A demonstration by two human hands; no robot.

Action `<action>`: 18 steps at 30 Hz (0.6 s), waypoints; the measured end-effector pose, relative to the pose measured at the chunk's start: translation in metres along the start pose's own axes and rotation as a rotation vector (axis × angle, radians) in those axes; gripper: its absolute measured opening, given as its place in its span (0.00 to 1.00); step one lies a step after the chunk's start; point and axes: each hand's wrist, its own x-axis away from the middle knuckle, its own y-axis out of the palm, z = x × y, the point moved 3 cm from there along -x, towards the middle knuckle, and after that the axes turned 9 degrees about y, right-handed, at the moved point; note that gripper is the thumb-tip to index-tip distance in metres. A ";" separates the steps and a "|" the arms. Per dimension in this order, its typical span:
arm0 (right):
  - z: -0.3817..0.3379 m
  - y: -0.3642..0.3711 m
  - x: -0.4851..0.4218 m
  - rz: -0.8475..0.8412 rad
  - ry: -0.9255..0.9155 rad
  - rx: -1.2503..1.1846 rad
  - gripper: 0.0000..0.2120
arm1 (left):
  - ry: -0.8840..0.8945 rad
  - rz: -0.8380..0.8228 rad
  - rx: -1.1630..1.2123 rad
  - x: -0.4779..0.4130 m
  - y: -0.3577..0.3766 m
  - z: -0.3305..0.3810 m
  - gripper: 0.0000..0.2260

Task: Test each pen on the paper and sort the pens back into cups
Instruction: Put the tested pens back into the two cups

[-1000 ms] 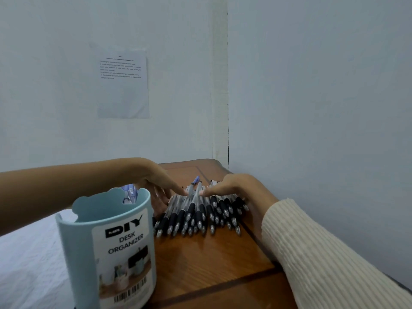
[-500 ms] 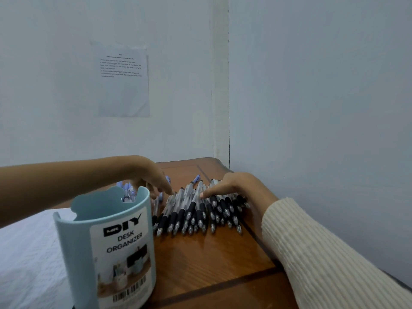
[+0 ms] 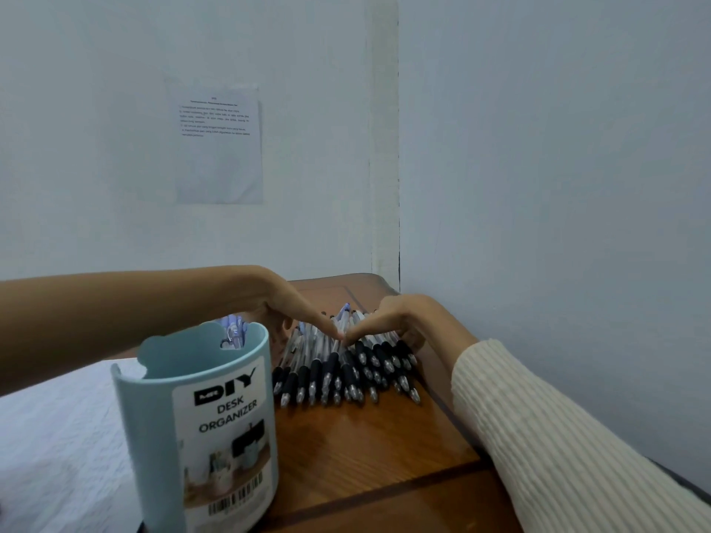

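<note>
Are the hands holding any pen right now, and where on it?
Cannot tell: left hand and right hand meet fingertips on the barrels of the black-gripped clear plastic pens; none is lifted.

Lower left, the cup point(image 3: 154, 436) is showing pale blue with a white label point(image 3: 227, 448); the pens point(image 3: 331, 367) are showing clear barrels and black grips; the sleeve point(image 3: 558, 436) is showing cream ribbing.
</note>
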 end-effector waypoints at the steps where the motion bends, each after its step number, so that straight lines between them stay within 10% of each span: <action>1: 0.001 -0.001 0.000 -0.007 0.007 0.003 0.34 | 0.003 -0.001 -0.018 0.001 0.001 0.001 0.38; 18: 0.003 -0.002 -0.023 0.194 0.048 0.068 0.28 | 0.111 -0.027 -0.287 0.000 0.018 0.008 0.27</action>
